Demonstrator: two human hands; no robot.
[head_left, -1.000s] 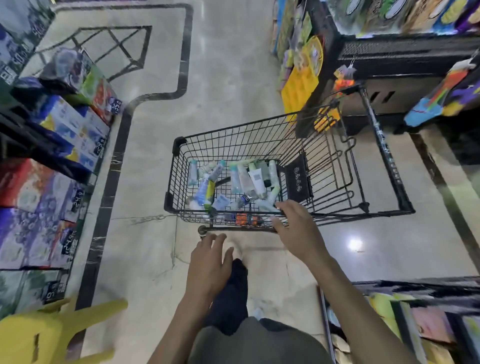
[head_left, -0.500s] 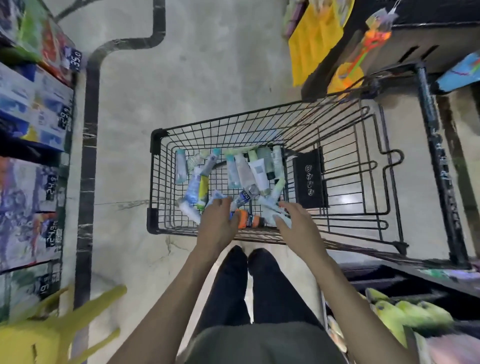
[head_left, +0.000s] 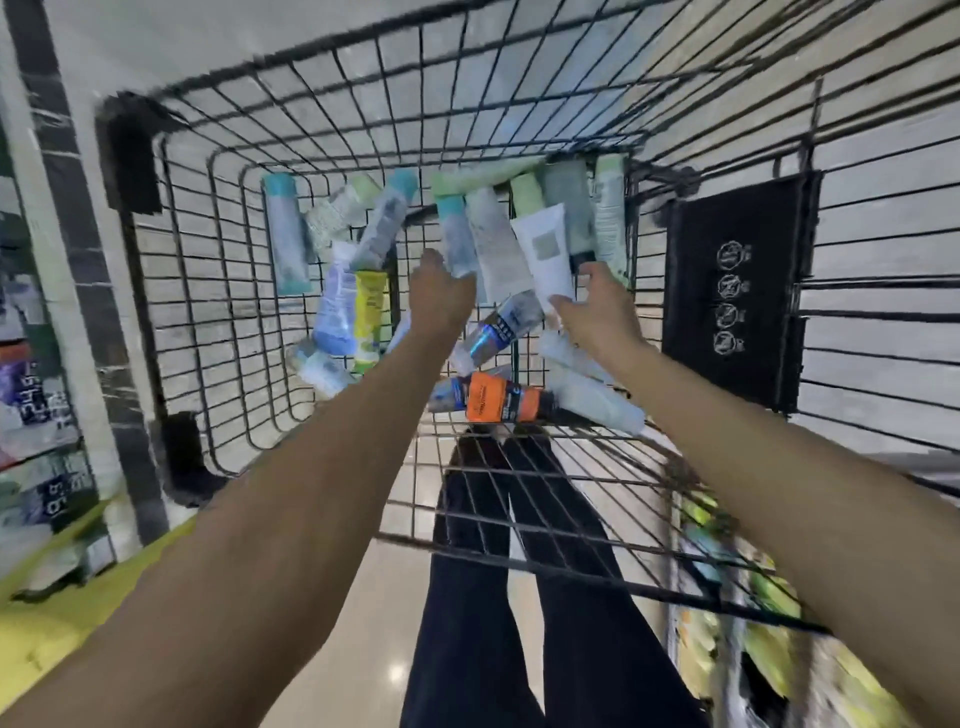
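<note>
Wire cart (head_left: 127, 156): white tube (head_left: 550, 273), grey label.

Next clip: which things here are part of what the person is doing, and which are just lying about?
In hand:
- left hand, reaching at the teal-capped tube
- right hand, at the white tube
- wire cart holding the tubes

Lying about:
- orange-banded tube
- yellow tube
- black placard

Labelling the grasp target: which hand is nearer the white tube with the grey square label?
Right. The right hand sits at the lower end of the white tube; the left hand is off to its left, other tubes between.
</note>
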